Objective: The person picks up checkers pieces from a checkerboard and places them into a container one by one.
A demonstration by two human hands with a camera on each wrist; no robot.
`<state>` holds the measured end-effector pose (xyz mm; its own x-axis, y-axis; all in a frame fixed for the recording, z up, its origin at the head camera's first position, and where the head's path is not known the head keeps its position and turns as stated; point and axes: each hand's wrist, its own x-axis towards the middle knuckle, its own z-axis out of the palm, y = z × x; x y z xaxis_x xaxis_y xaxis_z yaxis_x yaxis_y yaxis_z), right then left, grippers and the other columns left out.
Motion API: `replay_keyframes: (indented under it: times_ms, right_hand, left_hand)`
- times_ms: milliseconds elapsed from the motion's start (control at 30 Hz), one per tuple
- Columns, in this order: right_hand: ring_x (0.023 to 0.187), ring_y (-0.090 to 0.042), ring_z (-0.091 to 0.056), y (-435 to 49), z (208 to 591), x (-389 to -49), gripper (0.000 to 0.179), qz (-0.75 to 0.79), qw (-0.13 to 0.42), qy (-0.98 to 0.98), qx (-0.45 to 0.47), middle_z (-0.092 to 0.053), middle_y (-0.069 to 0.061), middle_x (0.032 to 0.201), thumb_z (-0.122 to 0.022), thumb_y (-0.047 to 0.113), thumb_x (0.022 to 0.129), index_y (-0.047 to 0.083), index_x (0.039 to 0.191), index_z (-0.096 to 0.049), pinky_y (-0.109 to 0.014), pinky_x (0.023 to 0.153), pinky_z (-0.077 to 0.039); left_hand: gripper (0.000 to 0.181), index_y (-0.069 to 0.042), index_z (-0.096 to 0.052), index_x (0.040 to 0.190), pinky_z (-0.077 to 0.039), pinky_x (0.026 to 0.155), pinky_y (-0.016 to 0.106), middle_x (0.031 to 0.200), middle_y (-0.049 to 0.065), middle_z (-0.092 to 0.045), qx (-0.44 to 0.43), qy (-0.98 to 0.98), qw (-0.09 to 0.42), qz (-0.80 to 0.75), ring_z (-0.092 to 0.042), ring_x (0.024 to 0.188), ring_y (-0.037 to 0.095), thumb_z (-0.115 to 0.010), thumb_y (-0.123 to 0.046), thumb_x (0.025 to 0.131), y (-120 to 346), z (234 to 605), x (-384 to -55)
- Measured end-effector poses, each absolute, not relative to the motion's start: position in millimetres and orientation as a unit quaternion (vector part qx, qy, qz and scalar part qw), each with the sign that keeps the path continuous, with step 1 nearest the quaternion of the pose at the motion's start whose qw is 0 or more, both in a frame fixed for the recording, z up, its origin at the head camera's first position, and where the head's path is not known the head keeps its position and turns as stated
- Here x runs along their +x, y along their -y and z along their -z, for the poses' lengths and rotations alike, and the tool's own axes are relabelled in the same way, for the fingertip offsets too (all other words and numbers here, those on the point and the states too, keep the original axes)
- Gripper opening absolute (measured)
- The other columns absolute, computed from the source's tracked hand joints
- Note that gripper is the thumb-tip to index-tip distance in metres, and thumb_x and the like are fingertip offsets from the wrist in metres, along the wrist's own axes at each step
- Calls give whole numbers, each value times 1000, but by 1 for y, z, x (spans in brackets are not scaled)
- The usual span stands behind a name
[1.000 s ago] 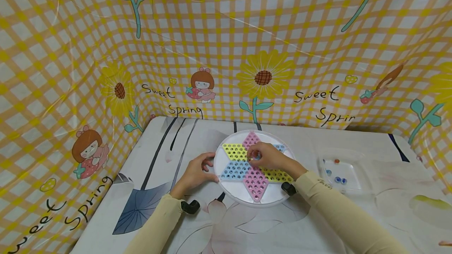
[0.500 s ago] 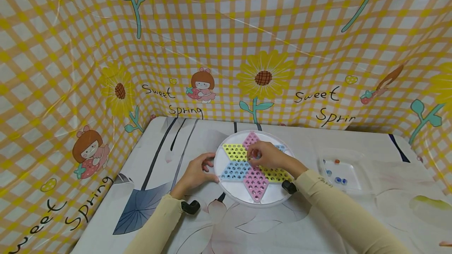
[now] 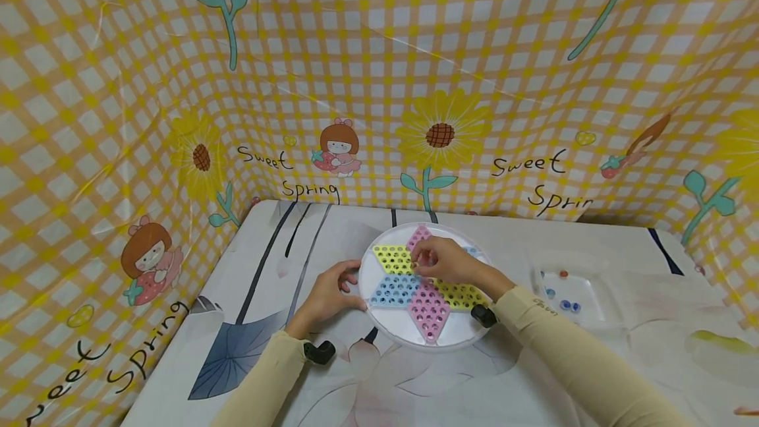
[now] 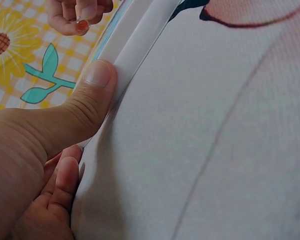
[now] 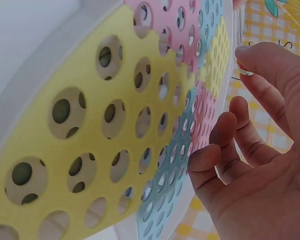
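A round white Chinese checkers board (image 3: 379,321) with a pink, yellow and blue star of holes lies on the table. At its left edge my left hand (image 3: 327,288) holds the rim, and the left wrist view shows the thumb (image 4: 97,85) on that white rim. My right hand (image 3: 447,261) is above the middle of the star and covers part of it. Thumb and forefinger pinch a small clear marble with orange in it (image 4: 81,27), while the other fingers curl loosely in the right wrist view.
To the right of the board stands a clear plastic tray (image 3: 605,305) with a few marbles: blue ones (image 3: 566,306) and an orange one (image 3: 563,274). Yellow checked cloth (image 3: 379,84) rises behind the table and along its left side.
The head view has shifted slightly. My right hand has moved a little toward the far left over the board, the marble still pinched. My left hand stays at the rim.
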<state>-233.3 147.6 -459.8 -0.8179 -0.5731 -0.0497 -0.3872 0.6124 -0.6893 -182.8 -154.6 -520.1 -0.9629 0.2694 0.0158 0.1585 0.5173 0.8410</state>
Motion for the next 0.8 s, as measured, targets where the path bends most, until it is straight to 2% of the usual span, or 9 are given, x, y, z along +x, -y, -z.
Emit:
replay_keyframes:
  times_ms: [800]
  right_hand:
    - [80,-18,-52,-146,460,-234,15,348,108,-890,-274,-58,-4,93,-77,13,92,10,106,-70,-28,69,-48]
  left_hand:
    - [86,-10,-57,142,-51,79,32,105,3,-67,124,-868,55,-477,-58,88,16,-98,-17,67,155,520,-181]
